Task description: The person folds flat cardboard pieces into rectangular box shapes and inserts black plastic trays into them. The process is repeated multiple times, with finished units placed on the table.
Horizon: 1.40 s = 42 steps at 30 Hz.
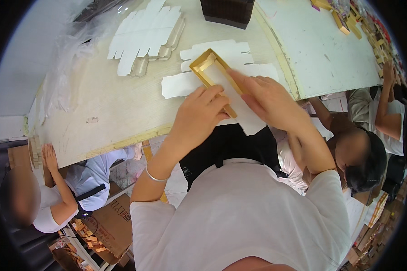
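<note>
A long narrow gold carton (206, 79), partly folded, is tilted between my hands above the table. Its walls are gold, and a white panel (249, 118) extends from its near end. My left hand (200, 110) grips the left wall, fingers curled over the edge. At the right wall, my right hand (269, 100) closes on the box with its fingertips along the gold edge; its thumb lies near the white panel. Beneath the carton lie flat white card blanks (178, 84) with slotted tabs, partly hidden by it and my hands.
More white blanks (142, 34) are stacked at the far left, over clear plastic trays (169, 49). A dark brown container (228, 12) stands at the far edge. Crumpled plastic film (61, 63) lies left. Several gold boxes (348, 22) are at far right. Other people sit on both sides.
</note>
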Available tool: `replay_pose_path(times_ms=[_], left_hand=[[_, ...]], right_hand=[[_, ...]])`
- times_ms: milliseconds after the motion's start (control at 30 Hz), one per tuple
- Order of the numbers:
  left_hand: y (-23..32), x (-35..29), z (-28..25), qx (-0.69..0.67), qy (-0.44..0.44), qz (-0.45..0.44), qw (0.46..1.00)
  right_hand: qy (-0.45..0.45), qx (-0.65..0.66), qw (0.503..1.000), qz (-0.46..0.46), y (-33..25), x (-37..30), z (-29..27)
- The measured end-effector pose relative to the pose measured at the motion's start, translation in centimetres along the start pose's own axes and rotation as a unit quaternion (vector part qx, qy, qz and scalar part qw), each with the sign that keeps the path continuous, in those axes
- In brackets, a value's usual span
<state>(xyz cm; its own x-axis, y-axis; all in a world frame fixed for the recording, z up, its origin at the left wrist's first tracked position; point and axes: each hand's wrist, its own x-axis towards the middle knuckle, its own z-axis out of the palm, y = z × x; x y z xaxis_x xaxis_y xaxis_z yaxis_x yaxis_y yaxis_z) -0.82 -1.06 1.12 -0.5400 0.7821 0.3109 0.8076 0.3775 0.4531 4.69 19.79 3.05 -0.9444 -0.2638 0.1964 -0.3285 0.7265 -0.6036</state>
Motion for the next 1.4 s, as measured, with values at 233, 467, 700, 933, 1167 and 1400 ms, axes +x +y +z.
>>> replay_pose_path(times_ms=[233,467,700,933,1167,1400], left_hand=[[-1.9,0.3,-0.3,-0.088,0.016,0.041,0.995],[-0.3,0.7,2.3,-0.108,0.068,-0.060,0.990],[0.1,0.4,2.6,-0.135,0.072,-0.095,0.984],[0.1,0.4,0.7,-0.204,0.002,-0.139,0.969],[-0.6,0.1,0.2,-0.349,-0.003,-0.157,0.924],[0.6,-0.2,1.2,-0.298,0.091,-0.155,0.938]], right_hand=[[-0.072,0.051,0.990,-0.110,2.6,0.1,-1.4],[0.018,0.012,0.991,-0.129,1.6,0.6,1.3],[0.034,0.073,0.995,-0.052,0.8,-1.9,0.2],[0.072,-0.053,0.985,-0.150,0.2,-4.3,3.3],[0.194,0.125,0.973,-0.016,-0.5,-0.3,3.8],[0.165,0.006,0.985,-0.043,-0.6,-0.7,4.4]])
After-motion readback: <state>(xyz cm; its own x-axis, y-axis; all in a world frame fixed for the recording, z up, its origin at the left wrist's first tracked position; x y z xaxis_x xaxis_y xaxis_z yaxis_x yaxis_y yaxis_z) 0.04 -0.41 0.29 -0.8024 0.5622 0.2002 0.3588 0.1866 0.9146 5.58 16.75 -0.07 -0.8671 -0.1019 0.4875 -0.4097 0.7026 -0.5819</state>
